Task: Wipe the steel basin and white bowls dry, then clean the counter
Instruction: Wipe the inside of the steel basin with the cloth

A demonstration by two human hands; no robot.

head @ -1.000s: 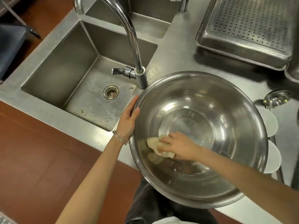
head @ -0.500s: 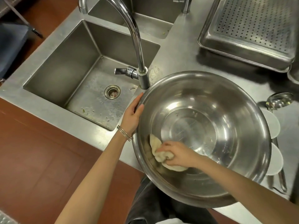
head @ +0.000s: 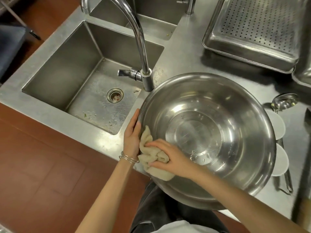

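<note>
The basin (head: 218, 132) rim is gripped by the left hand (head: 132, 137). A cloth (head: 151, 157) is pressed against the near rim under the half-closed right hand (head: 170, 157).

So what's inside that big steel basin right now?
Inside the basin: the right hand pressing a beige cloth at its near-left rim, plus water droplets. The steel beneath the cloth is hidden.
</note>
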